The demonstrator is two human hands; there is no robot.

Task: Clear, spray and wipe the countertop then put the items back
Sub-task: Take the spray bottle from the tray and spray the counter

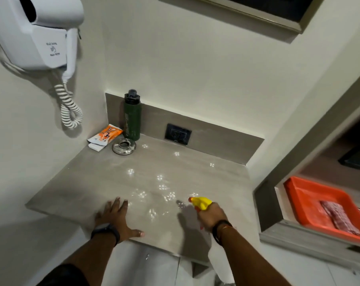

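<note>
— Countertop (104, 182) is filling the frame's middle, glistening with droplets; is the left hand (115, 219) gripping anything?

— No, it's lying flat and spread at lower centre. Right of it, the right hand (213, 216) is clutching the yellow spray bottle (201, 202), probably squeezing. Mist evenly, avoiding the socket (177, 134) up top.

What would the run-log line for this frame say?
phase: spraying | right hand: shut on spray bottle | left hand: flat on countertop | droplets mid-counter | green bottle, ashtray, packet uncleared, back corner
</note>
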